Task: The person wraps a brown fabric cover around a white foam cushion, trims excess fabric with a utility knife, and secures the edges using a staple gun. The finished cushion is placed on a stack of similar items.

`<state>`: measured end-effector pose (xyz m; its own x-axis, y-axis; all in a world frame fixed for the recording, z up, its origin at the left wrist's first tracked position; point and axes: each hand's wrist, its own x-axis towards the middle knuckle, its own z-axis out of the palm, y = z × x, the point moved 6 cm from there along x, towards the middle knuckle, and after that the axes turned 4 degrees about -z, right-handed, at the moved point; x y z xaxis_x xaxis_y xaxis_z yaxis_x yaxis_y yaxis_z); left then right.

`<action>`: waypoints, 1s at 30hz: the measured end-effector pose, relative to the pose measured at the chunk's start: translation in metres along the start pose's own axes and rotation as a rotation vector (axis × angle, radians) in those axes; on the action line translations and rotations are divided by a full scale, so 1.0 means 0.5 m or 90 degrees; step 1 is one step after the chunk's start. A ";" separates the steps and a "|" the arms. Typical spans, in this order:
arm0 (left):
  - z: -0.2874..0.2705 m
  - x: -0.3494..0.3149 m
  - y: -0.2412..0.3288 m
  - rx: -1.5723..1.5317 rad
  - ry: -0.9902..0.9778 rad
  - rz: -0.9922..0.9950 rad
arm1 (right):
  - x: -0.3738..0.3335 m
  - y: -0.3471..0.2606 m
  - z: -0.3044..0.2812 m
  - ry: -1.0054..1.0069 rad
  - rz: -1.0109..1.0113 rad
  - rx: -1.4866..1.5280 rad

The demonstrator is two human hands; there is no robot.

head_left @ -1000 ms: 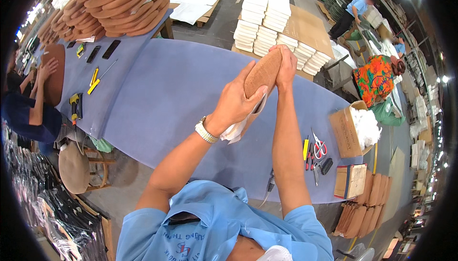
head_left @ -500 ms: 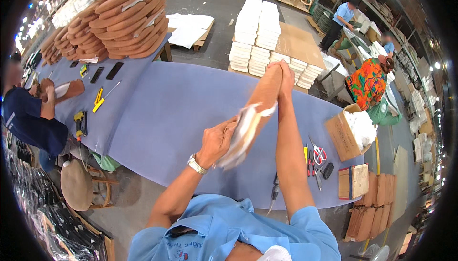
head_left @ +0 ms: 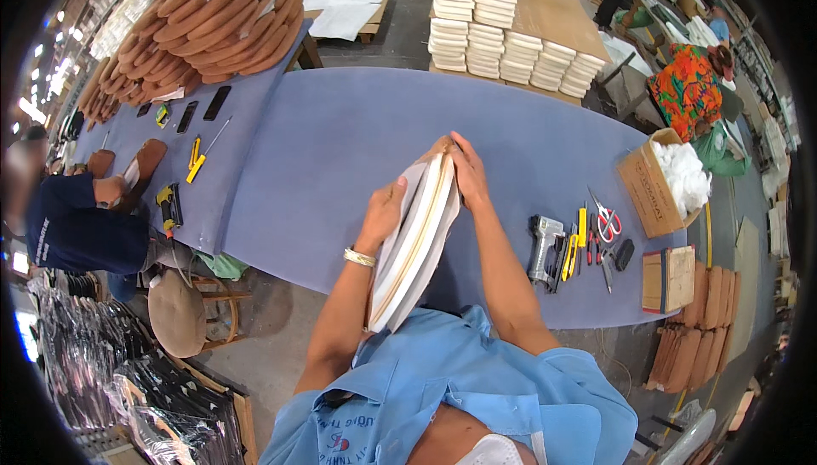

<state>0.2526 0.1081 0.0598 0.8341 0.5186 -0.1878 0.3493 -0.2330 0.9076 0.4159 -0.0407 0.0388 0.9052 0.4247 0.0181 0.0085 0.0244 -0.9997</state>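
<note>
A seat cushion [head_left: 417, 231] stands on edge between my hands, tilted over the near part of the blue table. Its white underside and a tan lengthwise seam face me, and a little brown cover shows at the far tip. My left hand [head_left: 384, 212] presses on its left side, fingers partly hidden behind it. My right hand [head_left: 467, 171] grips the far end from the right. To the right of my right forearm lie a staple gun [head_left: 545, 248], a yellow cutter [head_left: 582, 228], red-handled tools [head_left: 572, 254] and red-and-white scissors [head_left: 607, 223].
Brown cushions [head_left: 225, 18] are piled at the far left, and white pads [head_left: 472, 31] are stacked beyond the table [head_left: 332, 125]. A carton [head_left: 654, 197] of white stuffing stands at the right. A co-worker [head_left: 85, 218] handles a brown piece at the left, near another staple gun [head_left: 169, 206].
The cushion has come nearer to my body and turned more upright, its white underside now toward me. Both hands have drawn back with it. The staple gun on the right is now uncovered.
</note>
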 end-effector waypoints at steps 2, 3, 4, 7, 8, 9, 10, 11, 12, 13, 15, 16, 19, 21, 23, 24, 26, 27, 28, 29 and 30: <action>0.010 0.012 -0.008 -0.033 -0.034 0.001 | -0.006 -0.023 -0.010 -0.036 -0.105 -0.213; 0.010 0.018 -0.003 -0.087 -0.028 0.040 | -0.007 -0.043 -0.003 -0.013 -0.188 -0.284; 0.009 0.024 -0.007 -0.077 -0.029 0.035 | -0.005 -0.046 0.000 -0.010 -0.170 -0.286; -0.003 0.040 -0.015 -0.018 -0.029 0.013 | 0.006 -0.057 0.015 0.042 -0.162 -0.309; -0.009 0.044 -0.019 0.022 -0.024 -0.002 | 0.013 -0.055 0.020 0.058 -0.163 -0.308; -0.013 0.045 -0.015 0.061 -0.020 -0.016 | 0.020 -0.055 0.022 0.075 -0.165 -0.308; -0.013 0.045 -0.006 0.033 -0.008 -0.001 | 0.027 -0.054 0.025 0.090 -0.167 -0.308; -0.004 0.045 0.004 0.005 0.005 0.014 | 0.034 -0.054 0.025 0.121 -0.181 -0.308; 0.001 0.043 0.013 -0.022 0.023 0.026 | 0.041 -0.049 0.031 0.146 -0.195 -0.306; 0.004 0.044 0.022 -0.046 0.066 0.057 | 0.045 -0.050 0.040 0.167 -0.209 -0.304; 0.017 0.060 0.034 -0.025 0.079 0.014 | 0.072 -0.036 0.039 0.179 -0.128 -0.302; 0.018 0.062 0.039 -0.014 0.088 -0.011 | 0.083 -0.037 0.042 0.182 -0.086 -0.301; 0.038 0.062 0.033 -0.037 0.102 -0.057 | 0.116 -0.049 0.047 0.193 -0.067 -0.255; 0.055 0.046 0.036 -0.075 0.112 -0.019 | 0.125 -0.054 0.056 0.187 -0.047 -0.245; 0.073 0.023 0.036 -0.115 0.052 -0.017 | 0.131 -0.037 0.057 0.191 -0.051 -0.217; 0.081 0.016 0.037 -0.176 0.042 0.010 | 0.130 -0.033 0.054 0.190 -0.055 -0.207; 0.098 0.013 0.041 -0.298 0.021 0.067 | 0.142 -0.010 0.038 0.165 -0.070 -0.231; 0.100 0.028 0.036 -0.349 -0.077 -0.013 | 0.164 -0.012 0.027 0.159 -0.086 -0.238; 0.084 0.058 0.032 -0.343 -0.071 -0.001 | 0.173 -0.023 0.033 0.143 -0.066 -0.215; 0.072 0.100 0.028 -0.337 -0.066 0.010 | 0.174 -0.031 0.040 0.129 -0.047 -0.193; 0.066 0.142 0.024 -0.333 -0.063 0.019 | 0.171 -0.036 0.050 0.115 -0.024 -0.174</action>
<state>0.3303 0.1150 0.0448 0.8855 0.4321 -0.1706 0.0865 0.2075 0.9744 0.4824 0.0176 0.0588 0.9627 0.2598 0.0761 0.1349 -0.2164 -0.9669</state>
